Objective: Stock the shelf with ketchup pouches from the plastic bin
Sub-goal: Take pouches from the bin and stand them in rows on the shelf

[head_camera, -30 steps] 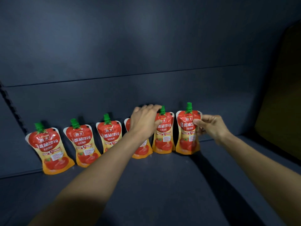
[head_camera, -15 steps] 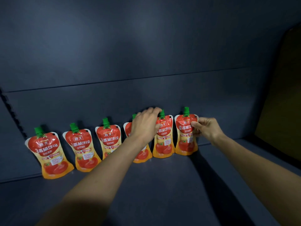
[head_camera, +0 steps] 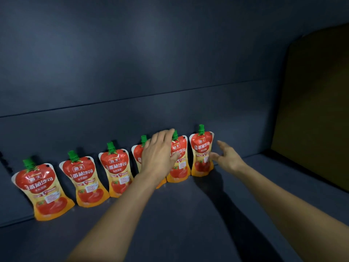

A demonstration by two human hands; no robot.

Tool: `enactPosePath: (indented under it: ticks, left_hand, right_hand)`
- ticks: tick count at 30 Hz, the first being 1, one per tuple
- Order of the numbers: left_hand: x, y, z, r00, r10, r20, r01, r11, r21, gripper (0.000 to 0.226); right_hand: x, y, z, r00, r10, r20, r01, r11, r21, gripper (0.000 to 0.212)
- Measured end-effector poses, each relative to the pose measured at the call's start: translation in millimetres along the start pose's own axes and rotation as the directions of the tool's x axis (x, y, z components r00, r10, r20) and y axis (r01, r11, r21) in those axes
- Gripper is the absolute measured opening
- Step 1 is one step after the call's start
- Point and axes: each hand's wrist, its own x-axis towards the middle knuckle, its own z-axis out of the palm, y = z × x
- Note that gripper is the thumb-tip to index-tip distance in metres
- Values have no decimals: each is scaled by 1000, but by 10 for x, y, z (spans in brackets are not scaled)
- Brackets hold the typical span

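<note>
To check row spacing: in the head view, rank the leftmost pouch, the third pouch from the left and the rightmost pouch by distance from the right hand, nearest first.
1. The rightmost pouch, just left of the right hand, by its fingertips.
2. The third pouch, mid-row, farther left.
3. The leftmost pouch, at the row's far left end.

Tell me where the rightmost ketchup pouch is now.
Head view: the rightmost ketchup pouch stands upright at the right end of the row on the shelf, just left of the open right hand.
</note>
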Motion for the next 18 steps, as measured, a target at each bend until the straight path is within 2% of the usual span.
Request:
enactPosePath:
  ticks: [5, 8, 13, 18]
  left_hand:
    - [-524, 334, 49, 994, 97, 44, -91, 988, -124, 76]
    - [-844, 538, 66, 987, 150, 62, -136, 973, -189, 75]
    - [-1437, 979, -9, 974, 200, 111, -145, 915, -376, 68]
    - [-2075, 1601, -27, 946, 286, 150, -155, 810, -566, 53]
  right_hand:
    - [-817, 77, -26, 990, -136, -26, 125, 959, -254, 68]
    - [-1372, 187, -78, 973, -207, -97, 159, 919, -360, 65]
    - [-2305, 449, -203, 924, -242, -297, 108, 909, -403, 52]
    - [-3164, 839, -486, 828, -269, -491, 25, 894, -447, 36]
